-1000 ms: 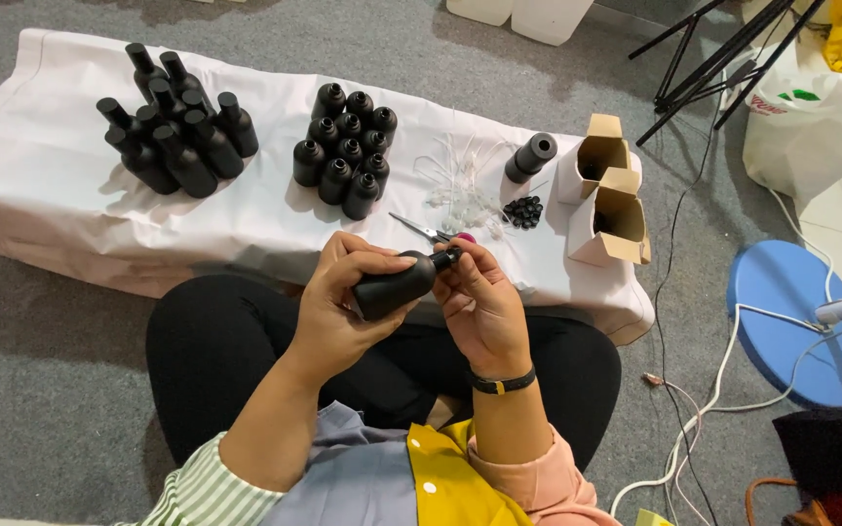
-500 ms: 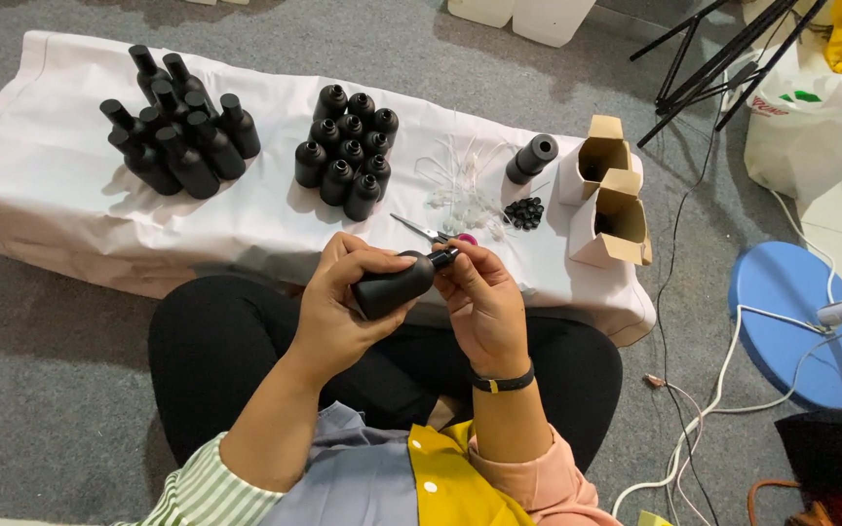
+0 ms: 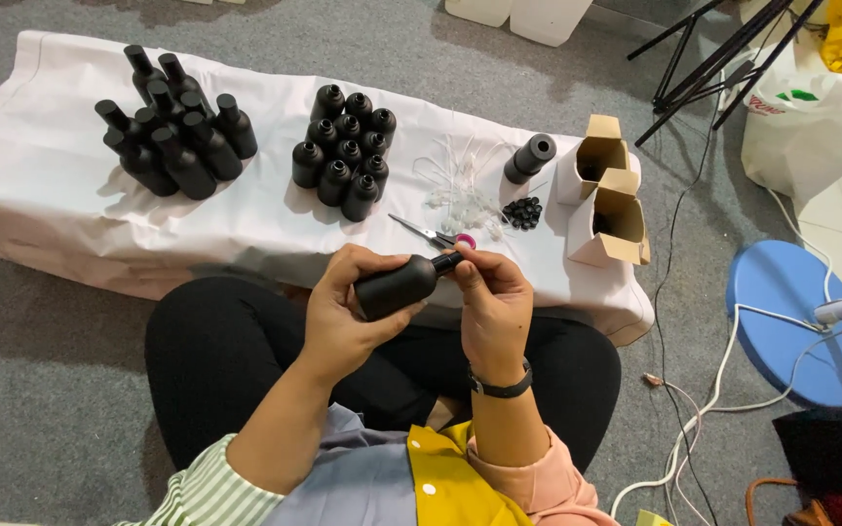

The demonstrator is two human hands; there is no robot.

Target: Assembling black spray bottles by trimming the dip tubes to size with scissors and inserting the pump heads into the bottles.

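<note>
Centrally, a matte black bottle [image 3: 397, 285] lies tilted over the person's lap, just in front of the near edge of the low table covered in white cloth [image 3: 41, 185]; the left hand [image 3: 348, 307] wraps its body with fingers curled tight around it, while the right hand [image 3: 489, 302] pinches the bottle's neck between thumb and fingertips. Just beyond the hands, scissors with a pink handle [image 3: 436, 235] lie on the cloth. Behind them stands a tight cluster of open black bottles [image 3: 343, 156], and further left a second group of capped black bottles [image 3: 172, 122] leans together. To the right of the cluster lie a loose heap of clear thin tubes [image 3: 460, 185], a small pile of black caps [image 3: 521, 211] and one black bottle on its side [image 3: 530, 158]. At the table's right end two small white cartons [image 3: 606, 190] with brown insides stand open, flaps up. On the floor to the right sit a round blue base [image 3: 796, 317] and white cables [image 3: 704, 399]
</note>
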